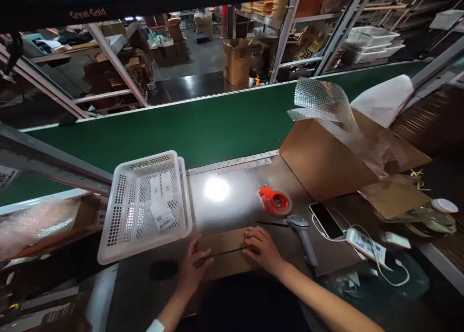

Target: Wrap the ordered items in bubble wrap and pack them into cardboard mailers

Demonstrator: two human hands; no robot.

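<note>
Lying under both hands (pixel 228 262): flat cardboard box (pixel 225 249), touching fingertips.

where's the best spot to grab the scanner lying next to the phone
Take the scanner by its handle, probably with the right hand, coming from the near side. It lies flat, its head toward the tape dispenser and its long, narrow handle pointing back at the person. The phone and its cable crowd the far right side.

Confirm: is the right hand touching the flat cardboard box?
Touching. Head view: the right hand lies palm-down on the flat cardboard box, fingers spread over its top surface, no gap visible.
</note>
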